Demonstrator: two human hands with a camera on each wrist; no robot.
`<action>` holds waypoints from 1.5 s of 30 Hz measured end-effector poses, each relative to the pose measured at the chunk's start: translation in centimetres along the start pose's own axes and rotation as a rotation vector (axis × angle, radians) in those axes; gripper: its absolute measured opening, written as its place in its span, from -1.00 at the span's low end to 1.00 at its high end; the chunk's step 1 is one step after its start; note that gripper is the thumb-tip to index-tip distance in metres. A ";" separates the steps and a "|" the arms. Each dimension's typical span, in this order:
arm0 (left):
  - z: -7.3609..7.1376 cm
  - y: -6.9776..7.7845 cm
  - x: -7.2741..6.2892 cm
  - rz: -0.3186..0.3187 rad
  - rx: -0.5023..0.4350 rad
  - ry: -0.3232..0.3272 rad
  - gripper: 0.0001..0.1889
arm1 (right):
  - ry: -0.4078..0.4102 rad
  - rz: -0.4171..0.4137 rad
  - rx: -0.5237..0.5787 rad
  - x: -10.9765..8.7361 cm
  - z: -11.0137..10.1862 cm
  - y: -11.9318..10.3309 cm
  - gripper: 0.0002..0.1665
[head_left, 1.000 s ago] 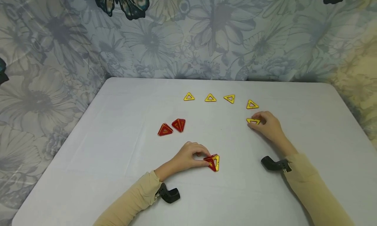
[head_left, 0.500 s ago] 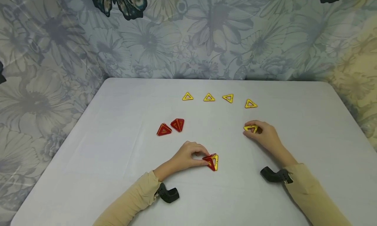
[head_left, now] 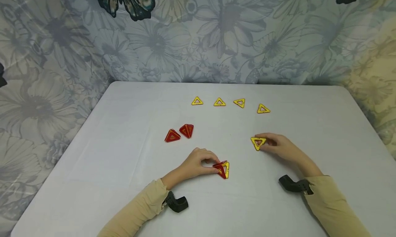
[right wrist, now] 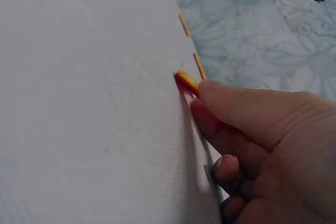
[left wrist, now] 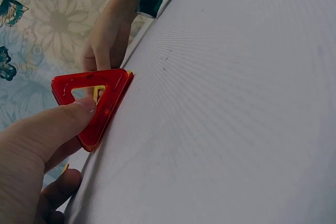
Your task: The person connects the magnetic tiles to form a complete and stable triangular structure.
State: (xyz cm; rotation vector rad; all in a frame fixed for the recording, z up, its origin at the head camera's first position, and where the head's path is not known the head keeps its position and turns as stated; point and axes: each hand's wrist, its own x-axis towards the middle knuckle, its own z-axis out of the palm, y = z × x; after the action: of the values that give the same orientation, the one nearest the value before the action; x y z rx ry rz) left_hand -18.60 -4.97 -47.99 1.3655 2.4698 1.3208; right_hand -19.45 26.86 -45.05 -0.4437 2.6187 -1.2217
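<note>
In the head view my left hand (head_left: 195, 165) pinches a small assembly of magnetic triangle tiles (head_left: 222, 173), red faces with one yellow side, low over the table. The left wrist view shows a red frame (left wrist: 79, 80) of this assembly with my thumb (left wrist: 71, 116) across its opening; other fingers lie behind it. To the right, my right hand (head_left: 279, 147) holds a single yellow triangle tile (head_left: 258, 138) by one edge, point toward me. Seen edge-on in the right wrist view, that tile (right wrist: 187, 79) has a red underside and sits between thumb and index finger.
Two red pyramids of tiles (head_left: 172, 136) stand together left of centre on the white table (head_left: 92, 161). Several yellow triangle tiles (head_left: 197, 103) lie flat in a row toward the back edge. Floral cloth (head_left: 185, 51) hangs behind the table.
My right hand has brought the yellow triangle tile toward me and slightly left, away from the row, and turned it to show its face. The left hand and its assembly stay put.
</note>
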 end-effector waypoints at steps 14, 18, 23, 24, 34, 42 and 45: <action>0.0 0.2 0.0 -0.027 0.002 -0.014 -0.79 | -0.129 -0.060 0.030 -0.1 2.1 -1.9 -0.64; -0.1 0.4 0.1 -0.044 0.005 -0.025 -0.75 | -0.168 -0.085 0.038 -0.2 2.9 -2.4 -0.67; -0.2 0.6 0.0 -0.070 0.014 -0.050 -0.72 | -0.201 -0.101 0.062 -0.3 3.9 -3.2 -0.66; -0.2 0.6 0.0 -0.074 0.017 -0.054 -0.72 | -0.205 -0.103 0.067 -0.3 4.1 -3.3 -0.65; 0.0 0.5 0.1 -0.071 0.052 -0.053 -0.72 | -0.217 -0.240 -0.006 -0.4 5.2 -4.2 -0.69; -0.1 0.4 0.1 -0.021 0.051 -0.030 -0.74 | -0.175 -0.311 -0.077 -0.4 6.2 -4.5 -0.69; -0.1 0.4 0.1 -0.015 0.053 -0.029 -0.73 | -0.162 -0.314 -0.081 -0.4 6.3 -4.5 -0.69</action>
State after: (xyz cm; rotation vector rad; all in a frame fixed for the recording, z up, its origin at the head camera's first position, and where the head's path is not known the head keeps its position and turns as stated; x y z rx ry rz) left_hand -18.42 -4.84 -47.63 1.3635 2.5089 1.2322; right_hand -16.25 19.78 -45.51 -0.9574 2.5319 -1.1108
